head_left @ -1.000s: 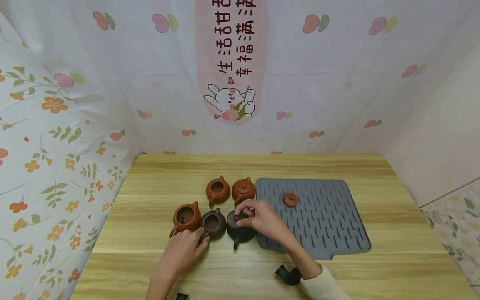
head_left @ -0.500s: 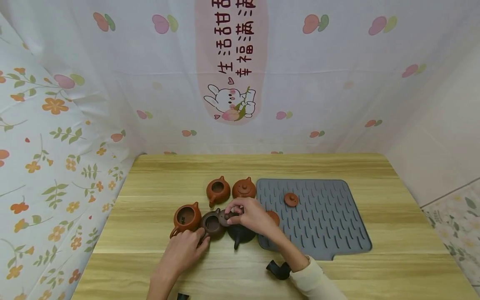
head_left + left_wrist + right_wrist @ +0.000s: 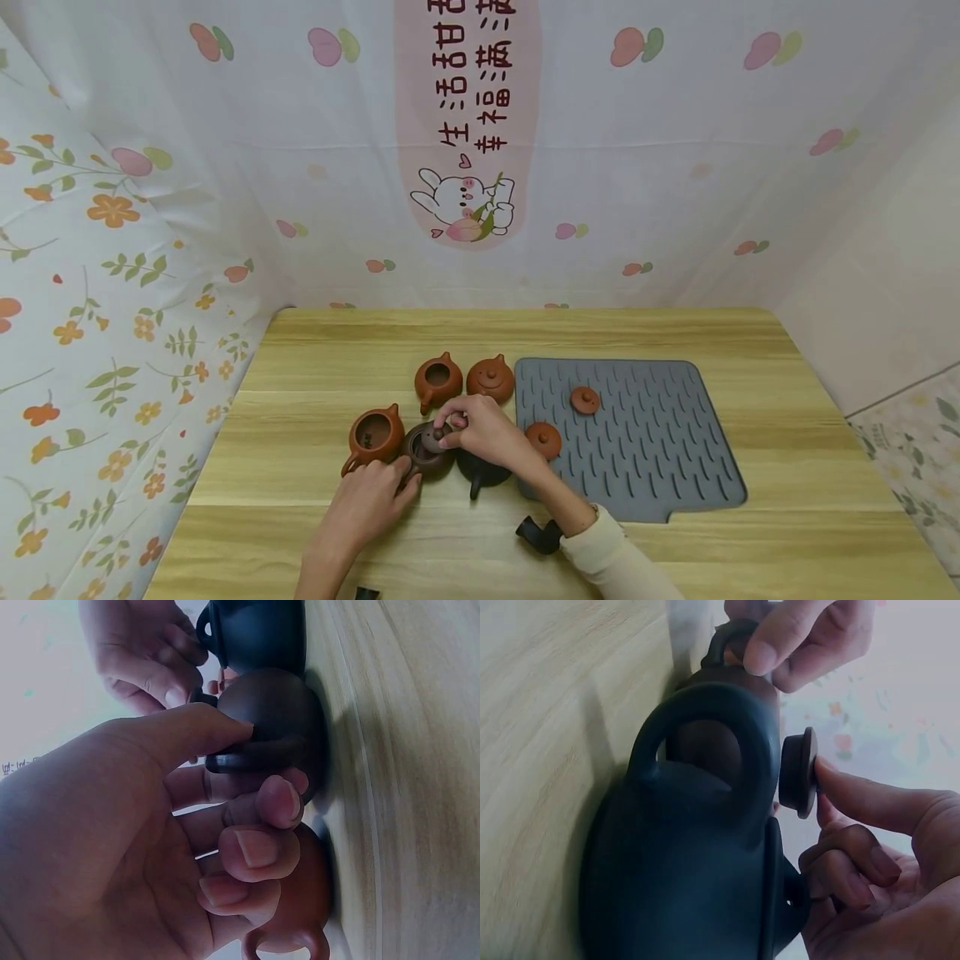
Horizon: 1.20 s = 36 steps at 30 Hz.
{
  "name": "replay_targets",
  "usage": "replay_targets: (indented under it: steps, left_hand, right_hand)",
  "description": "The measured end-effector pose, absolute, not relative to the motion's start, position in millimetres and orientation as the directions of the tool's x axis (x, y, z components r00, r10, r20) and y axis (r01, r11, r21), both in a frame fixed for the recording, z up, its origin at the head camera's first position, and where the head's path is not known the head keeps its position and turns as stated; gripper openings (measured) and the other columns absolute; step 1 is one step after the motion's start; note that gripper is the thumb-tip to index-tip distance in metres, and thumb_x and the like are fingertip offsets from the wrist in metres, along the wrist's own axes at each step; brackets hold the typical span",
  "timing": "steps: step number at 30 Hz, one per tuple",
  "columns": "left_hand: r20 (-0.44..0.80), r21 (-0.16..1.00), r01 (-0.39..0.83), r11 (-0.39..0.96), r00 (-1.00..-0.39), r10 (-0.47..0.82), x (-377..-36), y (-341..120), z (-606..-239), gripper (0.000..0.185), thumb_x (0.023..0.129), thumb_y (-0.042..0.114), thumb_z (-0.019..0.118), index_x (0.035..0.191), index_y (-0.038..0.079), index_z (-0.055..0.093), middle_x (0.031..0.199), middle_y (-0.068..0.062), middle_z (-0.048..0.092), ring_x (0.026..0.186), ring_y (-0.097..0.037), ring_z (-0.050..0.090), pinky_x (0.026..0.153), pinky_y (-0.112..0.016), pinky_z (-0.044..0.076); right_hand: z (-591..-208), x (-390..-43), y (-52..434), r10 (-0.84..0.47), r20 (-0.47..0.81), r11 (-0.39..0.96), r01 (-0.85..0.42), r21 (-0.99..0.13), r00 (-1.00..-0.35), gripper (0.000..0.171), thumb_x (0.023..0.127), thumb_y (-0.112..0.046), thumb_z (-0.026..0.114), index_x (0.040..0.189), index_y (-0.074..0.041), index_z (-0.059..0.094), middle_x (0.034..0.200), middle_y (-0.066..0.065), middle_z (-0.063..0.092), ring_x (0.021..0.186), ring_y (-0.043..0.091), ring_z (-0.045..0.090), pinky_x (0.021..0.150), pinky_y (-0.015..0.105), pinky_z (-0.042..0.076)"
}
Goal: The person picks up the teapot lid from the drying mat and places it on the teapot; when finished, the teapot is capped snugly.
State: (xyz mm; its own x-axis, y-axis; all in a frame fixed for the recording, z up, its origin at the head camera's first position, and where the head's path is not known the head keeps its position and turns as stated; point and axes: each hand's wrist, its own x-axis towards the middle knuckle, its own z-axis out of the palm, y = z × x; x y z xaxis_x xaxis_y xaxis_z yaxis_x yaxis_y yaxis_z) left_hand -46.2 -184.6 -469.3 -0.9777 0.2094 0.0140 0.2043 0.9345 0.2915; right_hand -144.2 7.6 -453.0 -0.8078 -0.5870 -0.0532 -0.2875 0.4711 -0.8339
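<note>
My right hand [image 3: 448, 427] pinches a small dark brown lid [image 3: 437, 435] by its knob, just over the mouth of the dark brown teapot [image 3: 425, 447]. In the right wrist view the lid [image 3: 799, 772] stands edge-on at my fingertips [image 3: 832, 784], behind the black teapot [image 3: 690, 870]. My left hand [image 3: 401, 482] grips the dark brown teapot's handle [image 3: 240, 759], with the thumb on top and fingers curled under. The black teapot [image 3: 482, 471] sits right beside it, under my right wrist.
An open orange-brown teapot [image 3: 373, 433] touches the dark one on the left. Behind stand another open teapot [image 3: 438, 379] and a lidded one [image 3: 491, 377]. Two orange lids [image 3: 584, 400] [image 3: 543, 439] lie on the grey ribbed mat [image 3: 660, 450]. Cloth walls enclose the wooden table [image 3: 787, 517].
My right hand has carried the small dark lid leftward from above the black teapot to over the dark brown teapot, uncovering an orange lid on the mat. The left hand stayed put.
</note>
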Motion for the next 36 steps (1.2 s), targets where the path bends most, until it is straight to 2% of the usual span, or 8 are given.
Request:
replay_targets:
  steps: [9,19,26,36]
  left_hand:
    - [0.013,0.304,0.203,0.931,-0.978,0.209,-45.4,-184.6,-469.6,0.028,0.093,0.026,0.070,0.072,0.019,0.053,0.055,0.009,0.035,0.049,-0.005,0.033,0.048,-0.023,0.025]
    - [0.011,0.311,0.202,0.929,-0.978,0.209,-45.5,-184.8,-468.6,0.028,0.093,0.025,0.070,0.072,0.018,0.053,0.056,0.009,0.035,0.049,-0.005,0.032,0.048,-0.023,0.025]
    - [0.002,0.317,0.192,0.929,-0.979,0.202,-45.0,-183.8,-467.9,0.027,0.093,0.025,0.069,0.073,0.018,0.054,0.056,0.009,0.034,0.049,-0.005,0.031,0.048,-0.022,0.024]
    - [0.022,0.320,0.199,0.926,-0.979,0.203,-44.5,-183.8,-469.7,0.027,0.092,0.024,0.070,0.072,0.019,0.053,0.056,0.010,0.034,0.049,-0.005,0.031,0.048,-0.022,0.024]
  right_hand:
    - [-451.9,-145.8,2.1,-0.600,-0.048,0.488,-0.317,-0.813,-0.799,0.014,0.081,-0.009,0.082,0.090,-0.013,0.073,0.065,-0.007,0.038,0.060,0.005,0.033,0.068,0.021,0.034]
    - [-450.2,-146.7,-5.6,-0.597,-0.092,0.518,-0.296,-0.803,-0.797,0.015,0.081,-0.012,0.083,0.091,-0.014,0.072,0.062,-0.007,0.035,0.058,0.007,0.030,0.061,0.020,0.029]
    - [-450.7,-143.8,-9.6,-0.610,-0.091,0.523,-0.313,-0.793,-0.788,0.014,0.081,-0.008,0.082,0.089,-0.012,0.072,0.058,-0.006,0.033,0.056,0.008,0.030,0.058,0.021,0.025]
    - [-455.0,-141.2,-11.4,-0.603,-0.094,0.570,-0.346,-0.745,-0.792,0.014,0.081,-0.010,0.083,0.088,-0.014,0.071,0.061,-0.008,0.038,0.057,0.005,0.036,0.057,0.020,0.028]
